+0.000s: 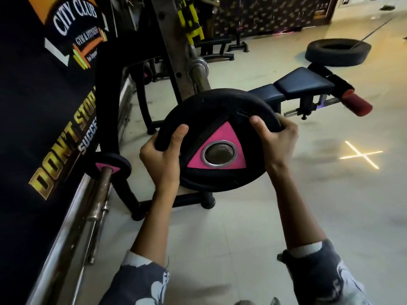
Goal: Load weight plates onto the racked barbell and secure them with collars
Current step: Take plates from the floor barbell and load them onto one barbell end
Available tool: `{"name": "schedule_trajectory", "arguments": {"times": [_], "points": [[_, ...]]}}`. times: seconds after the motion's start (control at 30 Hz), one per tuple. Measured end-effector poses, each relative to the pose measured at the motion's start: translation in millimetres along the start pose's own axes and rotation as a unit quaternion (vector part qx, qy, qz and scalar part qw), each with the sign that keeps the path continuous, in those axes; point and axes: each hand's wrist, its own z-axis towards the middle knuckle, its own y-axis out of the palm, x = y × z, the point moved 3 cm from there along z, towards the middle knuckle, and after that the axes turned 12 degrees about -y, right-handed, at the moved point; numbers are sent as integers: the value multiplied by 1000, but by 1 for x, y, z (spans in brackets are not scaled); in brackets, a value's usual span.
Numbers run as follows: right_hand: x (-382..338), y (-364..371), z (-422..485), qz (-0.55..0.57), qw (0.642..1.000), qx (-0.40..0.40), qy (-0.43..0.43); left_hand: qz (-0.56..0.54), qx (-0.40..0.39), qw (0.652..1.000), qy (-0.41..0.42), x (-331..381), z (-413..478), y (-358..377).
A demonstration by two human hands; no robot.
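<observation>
I hold a black rubber weight plate (204,111) with a pink triangle around its steel-ringed hole, tilted toward me at chest height. My left hand (163,155) grips its left rim, thumb on the face. My right hand (277,139) grips the right rim through a grip slot. Just beyond the plate's top edge, the chrome sleeve of the racked barbell (198,69) points toward me from the rack upright (174,51). The plate hides the sleeve's near end. No collar is visible.
A smaller black and pink plate (108,167) sits on a rusty bar at lower left, beside a black banner wall (33,106). A dark bench (304,84) with a red roller stands behind the plate. A tyre (337,52) lies on the pale floor farther right.
</observation>
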Motion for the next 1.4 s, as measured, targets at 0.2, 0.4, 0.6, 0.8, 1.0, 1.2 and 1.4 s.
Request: {"name": "schedule_trajectory", "arguments": {"times": [0.2, 0.4, 0.6, 0.8, 1.0, 1.2, 1.4], "points": [[32, 32, 36, 34, 999, -12, -5, 18, 42, 998, 43, -8, 42, 13], [74, 77, 85, 29, 999, -15, -28, 39, 42, 996, 72, -29, 114, 41], [112, 120, 139, 16, 997, -20, -77, 49, 47, 996, 59, -55, 185, 70], [156, 169, 196, -9, 997, -12, -82, 17, 51, 996, 69, -83, 257, 99], [180, 197, 232, -43, 995, 0, -91, 0, 70, 994, 79, -97, 300, 118], [182, 199, 234, -42, 995, 1, -88, 9, 74, 993, 90, -101, 305, 118], [176, 198, 234, -33, 996, -27, -77, 53, 72, 993, 71, -107, 307, 115]]}}
